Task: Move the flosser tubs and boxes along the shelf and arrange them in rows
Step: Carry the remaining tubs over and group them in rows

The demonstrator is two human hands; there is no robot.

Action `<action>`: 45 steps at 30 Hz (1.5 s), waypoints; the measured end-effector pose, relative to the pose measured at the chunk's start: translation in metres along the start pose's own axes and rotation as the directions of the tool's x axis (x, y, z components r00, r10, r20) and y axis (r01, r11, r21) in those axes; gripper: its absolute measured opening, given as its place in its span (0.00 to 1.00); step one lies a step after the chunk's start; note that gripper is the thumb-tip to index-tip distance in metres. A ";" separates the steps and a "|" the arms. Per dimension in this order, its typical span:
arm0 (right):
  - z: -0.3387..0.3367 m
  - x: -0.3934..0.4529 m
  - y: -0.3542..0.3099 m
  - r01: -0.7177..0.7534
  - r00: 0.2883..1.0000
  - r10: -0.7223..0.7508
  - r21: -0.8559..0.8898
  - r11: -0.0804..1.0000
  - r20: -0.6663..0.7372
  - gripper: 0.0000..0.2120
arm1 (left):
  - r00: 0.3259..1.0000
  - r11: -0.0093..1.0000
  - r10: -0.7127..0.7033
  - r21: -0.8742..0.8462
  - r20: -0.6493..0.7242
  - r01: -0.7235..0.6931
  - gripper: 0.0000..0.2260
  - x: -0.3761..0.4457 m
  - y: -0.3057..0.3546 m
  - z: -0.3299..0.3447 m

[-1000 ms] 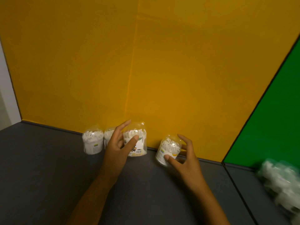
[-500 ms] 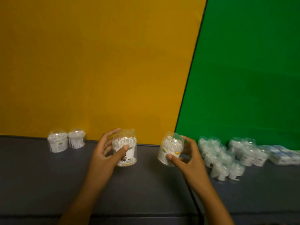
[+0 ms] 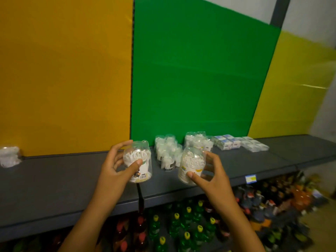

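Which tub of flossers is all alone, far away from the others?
The blurry tub at the left edge, against the orange wall. Every other tub is held by a hand or bunched before the green panel.

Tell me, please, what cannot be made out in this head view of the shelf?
- Tub at the far left: blurred and cut off by the frame edge.
- Label print on the boxes: too small.
- Tubs behind the right hand: partly hidden, so no count.
- Bottles below: blurred.

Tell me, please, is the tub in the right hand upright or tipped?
Tipped. The tub in the right hand leans, its domed top toward the green panel, while the left hand holds its tub nearly upright.
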State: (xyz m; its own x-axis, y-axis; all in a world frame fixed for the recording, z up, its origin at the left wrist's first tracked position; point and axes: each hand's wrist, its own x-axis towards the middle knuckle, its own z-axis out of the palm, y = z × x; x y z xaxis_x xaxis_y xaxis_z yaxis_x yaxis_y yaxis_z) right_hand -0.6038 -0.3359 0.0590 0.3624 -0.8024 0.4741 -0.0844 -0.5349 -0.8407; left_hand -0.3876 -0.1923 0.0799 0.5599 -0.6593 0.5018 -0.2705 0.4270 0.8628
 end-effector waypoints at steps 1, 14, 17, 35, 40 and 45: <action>-0.012 -0.003 0.001 -0.001 1.000 0.000 -0.009 1.000 -0.013 0.31 | 1.000 1.000 0.000 -0.001 0.015 0.000 0.23 -0.001 0.002 0.010; -0.095 0.009 0.025 0.002 0.994 -0.012 -0.090 0.996 -0.112 0.29 | 0.994 0.999 0.008 -0.051 0.109 -0.002 0.23 0.018 -0.009 0.099; -0.104 0.021 0.037 -0.008 0.994 -0.003 -0.103 0.995 -0.112 0.29 | 0.992 0.998 0.004 -0.069 0.123 0.005 0.22 0.028 -0.023 0.114; -0.128 0.180 0.136 -0.068 0.997 0.060 -0.176 0.982 -0.052 0.32 | 0.993 0.997 0.007 -0.082 0.116 0.002 0.23 0.157 -0.117 0.216; -0.133 0.213 0.163 -0.055 0.998 0.050 -0.169 0.984 -0.037 0.32 | 0.996 0.999 0.019 -0.050 0.093 -0.014 0.23 0.180 -0.140 0.241; -0.139 0.239 0.184 -0.043 0.999 0.041 -0.116 0.992 -0.024 0.32 | 0.994 1.000 -0.005 -0.005 0.105 0.005 0.23 0.190 -0.157 0.265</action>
State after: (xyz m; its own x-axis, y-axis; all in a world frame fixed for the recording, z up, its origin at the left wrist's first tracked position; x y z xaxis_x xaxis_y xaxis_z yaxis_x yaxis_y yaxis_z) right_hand -0.6622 -0.6625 0.0540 0.3366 -0.8295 0.4456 -0.2067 -0.5268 -0.8245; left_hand -0.4463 -0.5489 0.0561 0.4757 -0.7227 0.5014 -0.2641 0.4264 0.8651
